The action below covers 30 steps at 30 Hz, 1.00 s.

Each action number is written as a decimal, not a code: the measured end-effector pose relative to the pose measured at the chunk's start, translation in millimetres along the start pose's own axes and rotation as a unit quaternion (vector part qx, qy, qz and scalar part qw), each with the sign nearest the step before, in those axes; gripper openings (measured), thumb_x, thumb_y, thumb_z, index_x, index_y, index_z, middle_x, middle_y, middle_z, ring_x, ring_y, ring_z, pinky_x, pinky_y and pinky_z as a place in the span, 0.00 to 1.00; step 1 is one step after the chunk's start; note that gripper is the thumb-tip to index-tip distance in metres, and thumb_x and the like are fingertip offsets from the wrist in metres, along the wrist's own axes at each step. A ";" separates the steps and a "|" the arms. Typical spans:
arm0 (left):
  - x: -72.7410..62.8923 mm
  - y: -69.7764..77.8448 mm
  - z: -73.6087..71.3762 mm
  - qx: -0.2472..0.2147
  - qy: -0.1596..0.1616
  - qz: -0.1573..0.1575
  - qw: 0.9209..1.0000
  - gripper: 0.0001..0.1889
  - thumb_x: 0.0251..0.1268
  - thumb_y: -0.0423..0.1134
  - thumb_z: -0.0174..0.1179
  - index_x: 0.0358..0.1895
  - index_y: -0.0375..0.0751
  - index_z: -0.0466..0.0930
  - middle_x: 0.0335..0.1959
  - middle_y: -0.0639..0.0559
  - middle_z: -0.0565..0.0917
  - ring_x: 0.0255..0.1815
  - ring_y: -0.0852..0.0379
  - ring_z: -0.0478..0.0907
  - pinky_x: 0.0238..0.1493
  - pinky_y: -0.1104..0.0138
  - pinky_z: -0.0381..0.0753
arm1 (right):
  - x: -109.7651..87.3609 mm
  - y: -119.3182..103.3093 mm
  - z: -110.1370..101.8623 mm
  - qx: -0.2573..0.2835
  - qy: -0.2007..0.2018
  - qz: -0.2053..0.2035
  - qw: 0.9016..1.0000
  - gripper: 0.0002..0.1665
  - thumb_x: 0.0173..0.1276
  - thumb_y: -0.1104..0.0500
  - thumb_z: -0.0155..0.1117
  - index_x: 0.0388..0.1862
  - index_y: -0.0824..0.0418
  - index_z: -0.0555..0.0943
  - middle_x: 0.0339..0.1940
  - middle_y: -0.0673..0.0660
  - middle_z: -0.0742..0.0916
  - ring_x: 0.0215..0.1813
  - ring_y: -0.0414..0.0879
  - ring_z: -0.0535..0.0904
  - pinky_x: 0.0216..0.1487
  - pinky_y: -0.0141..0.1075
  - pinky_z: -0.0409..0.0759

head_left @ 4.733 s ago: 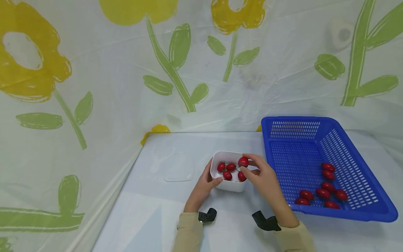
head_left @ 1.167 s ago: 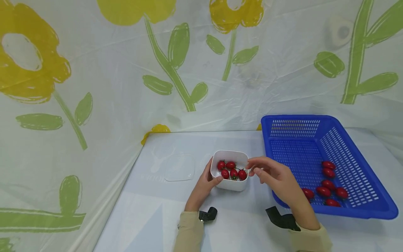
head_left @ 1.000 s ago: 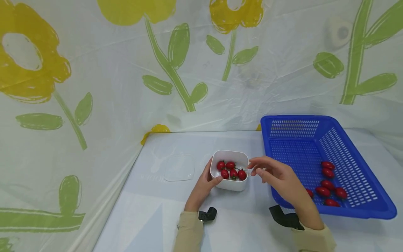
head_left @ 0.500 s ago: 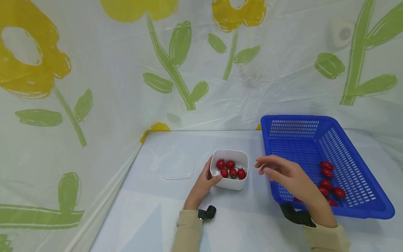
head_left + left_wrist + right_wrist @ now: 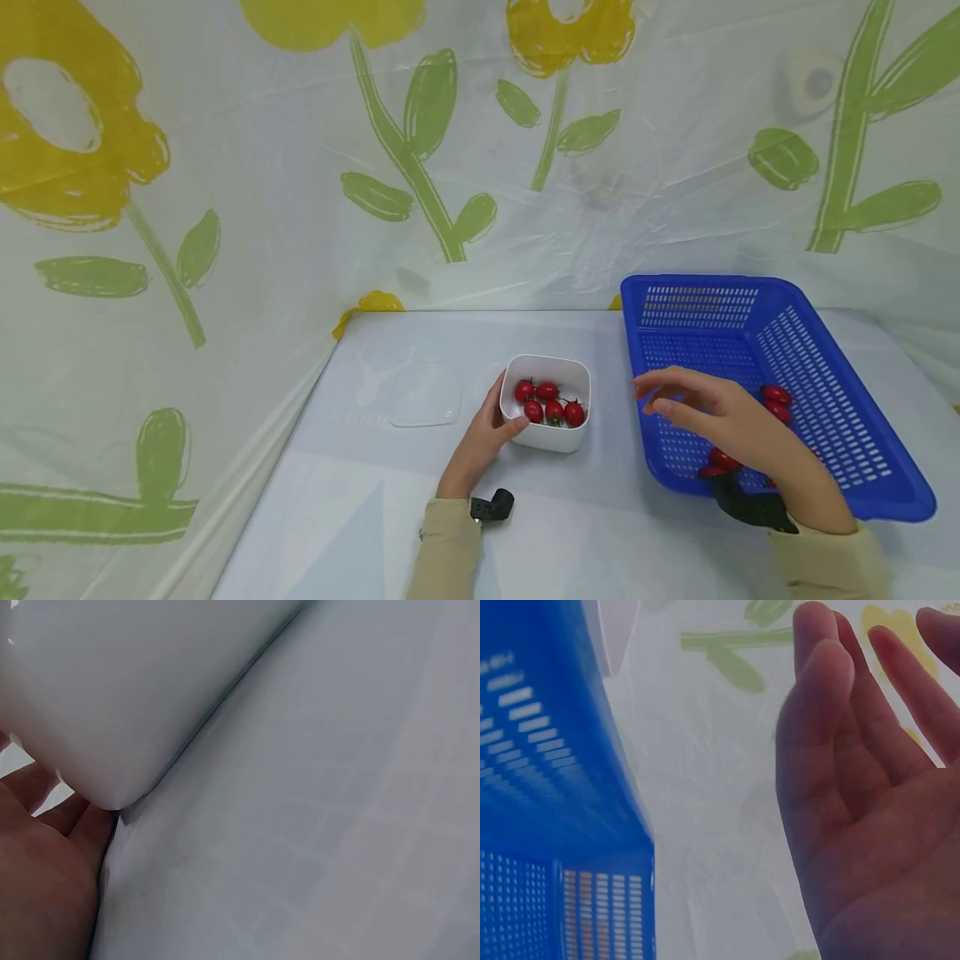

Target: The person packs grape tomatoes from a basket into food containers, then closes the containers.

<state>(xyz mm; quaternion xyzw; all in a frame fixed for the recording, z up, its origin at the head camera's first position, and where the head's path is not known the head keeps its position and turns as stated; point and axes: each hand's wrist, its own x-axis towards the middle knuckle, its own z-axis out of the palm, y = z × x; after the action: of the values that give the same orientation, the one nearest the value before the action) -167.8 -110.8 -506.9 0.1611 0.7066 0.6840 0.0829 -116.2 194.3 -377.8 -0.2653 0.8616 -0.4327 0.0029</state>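
My left hand (image 5: 482,437) holds a square white container (image 5: 551,438) by its left side, thumb over the near rim. Inside lie several red cherry tomatoes (image 5: 573,413) with green stems. In the left wrist view the container's glossy wall (image 5: 135,690) tilts above the palm (image 5: 45,877). My right hand (image 5: 720,412) hovers over the left part of a blue basket (image 5: 903,498), its fingers loosely bent with nothing between them. The right wrist view shows that hand (image 5: 877,817) beside the basket's slotted wall (image 5: 600,750). More cherry tomatoes (image 5: 777,395) lie in the basket, some hidden by the right arm.
A clear flat lid (image 5: 425,404) lies on the white table (image 5: 337,508) left of the container. Behind the table hangs a flower-print curtain (image 5: 300,167). A black wrist camera (image 5: 492,506) is strapped to each wrist.
A tomato pinched by my right hand over the container has been let go inside it. That hand has since moved right, over the basket. My left hand stays on the container.
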 end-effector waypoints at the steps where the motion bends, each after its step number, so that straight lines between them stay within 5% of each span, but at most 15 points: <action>1: 1.7 -3.5 -0.2 -0.002 0.000 0.001 1.000 0.38 0.59 0.41 0.58 0.70 0.59 0.46 0.68 0.58 0.53 0.68 0.56 0.51 0.64 0.58 0.55 | -1.3 0.7 -2.6 -0.004 -0.006 0.006 1.000 0.17 0.67 0.58 0.53 0.54 0.53 0.73 0.46 0.49 0.80 0.44 0.39 0.77 0.41 0.31 0.78; 5: 7.2 -17.2 -0.5 -0.002 0.004 0.008 1.000 0.38 0.59 0.37 0.57 0.69 0.64 0.47 0.68 0.61 0.55 0.67 0.59 0.52 0.64 0.60 0.55 | -5.0 6.9 -12.2 -0.023 -0.036 0.022 0.999 0.17 0.67 0.56 0.53 0.55 0.53 0.73 0.47 0.50 0.80 0.45 0.39 0.77 0.42 0.30 0.77; 12: 4.6 -8.0 0.4 -0.010 -0.002 0.011 1.000 0.40 0.58 0.41 0.59 0.70 0.55 0.45 0.69 0.54 0.53 0.68 0.53 0.50 0.64 0.57 0.53 | -12.0 17.9 -31.2 -0.049 -0.052 0.029 0.997 0.17 0.67 0.56 0.52 0.55 0.46 0.72 0.46 0.45 0.80 0.45 0.37 0.77 0.43 0.29 0.76; 17: 7.5 -19.6 -0.7 0.004 0.008 0.008 1.000 0.38 0.60 0.37 0.56 0.68 0.65 0.46 0.68 0.62 0.54 0.67 0.60 0.51 0.64 0.59 0.54 | -17.8 22.2 -48.8 -0.075 -0.046 0.053 0.995 0.17 0.68 0.55 0.50 0.56 0.46 0.72 0.48 0.47 0.79 0.47 0.36 0.76 0.43 0.27 0.76; 30: 7.4 -20.3 -0.9 -0.001 0.004 0.007 1.000 0.38 0.60 0.35 0.56 0.68 0.66 0.47 0.68 0.62 0.54 0.67 0.59 0.51 0.64 0.60 0.55 | -27.3 68.7 -86.8 -0.058 -0.082 0.110 0.989 0.20 0.68 0.57 0.50 0.58 0.59 0.68 0.45 0.57 0.80 0.35 0.42 0.77 0.30 0.34 0.78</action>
<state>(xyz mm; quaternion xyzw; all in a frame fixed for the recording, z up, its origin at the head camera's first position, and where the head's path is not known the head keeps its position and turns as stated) -177.4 -109.5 -526.3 0.1636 0.7051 0.6858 0.0752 -144.4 304.8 -380.9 -0.2033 0.9061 -0.3556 0.1060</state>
